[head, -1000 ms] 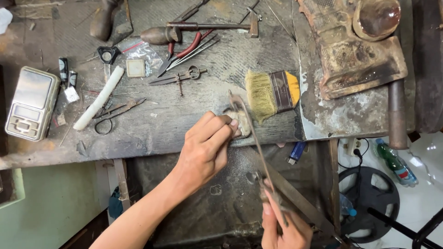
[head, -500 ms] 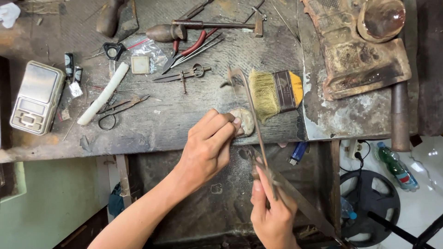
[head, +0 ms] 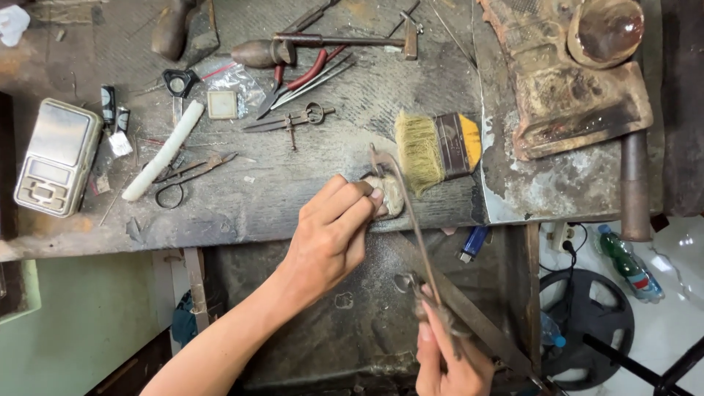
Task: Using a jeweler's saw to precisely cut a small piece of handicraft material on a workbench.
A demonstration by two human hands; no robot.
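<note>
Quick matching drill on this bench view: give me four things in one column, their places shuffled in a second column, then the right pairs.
Things:
1. pocket scale
2. paintbrush
3. saw frame
4. plastic bottle

Places:
A. on the floor, right of the bench
B. in the right hand, its top at the small piece that the left hand pins to the bench edge
C. far left of the bench top
D. lying just beyond the left hand's fingertips

Pairs: 1-C, 2-D, 3-B, 4-A

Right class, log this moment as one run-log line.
left hand: pins workpiece at bench edge | right hand: grips saw | saw: at workpiece | near: brush
</note>
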